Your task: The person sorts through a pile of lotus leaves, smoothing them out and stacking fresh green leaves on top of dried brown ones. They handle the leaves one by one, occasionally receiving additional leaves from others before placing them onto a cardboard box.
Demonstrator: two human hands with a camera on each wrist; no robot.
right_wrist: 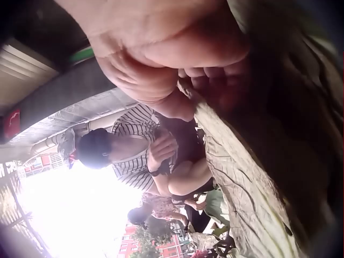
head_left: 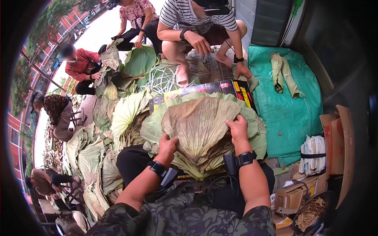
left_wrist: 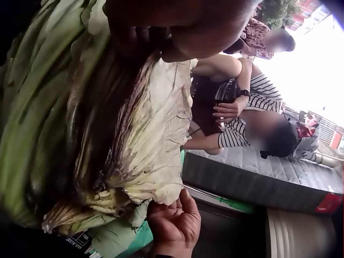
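Note:
A large brown dried lotus leaf (head_left: 202, 122) spreads between my two hands, over a stack of greener lotus leaves (head_left: 151, 128). My left hand (head_left: 167, 148) pinches its left edge, thumb on top and fingers beneath. On the opposite edge my right hand (head_left: 238, 131) holds the leaf the same way. In the left wrist view the pleated leaf layers (left_wrist: 48, 107) hang below the left hand (left_wrist: 183, 27), and the right hand (left_wrist: 174, 223) grips the far edge. The right wrist view shows the fingers curled under the leaf's rim (right_wrist: 236, 166). A black printed box (head_left: 204, 89) shows behind the stack.
More leaves (head_left: 92, 161) lie heaped on the left. A green tarp (head_left: 283, 118) on the right bears two tied leaf bundles (head_left: 281, 74). Cardboard boxes (head_left: 293, 196) stand at the lower right. A person in a striped shirt (head_left: 193, 23) squats opposite; several others sit at the left.

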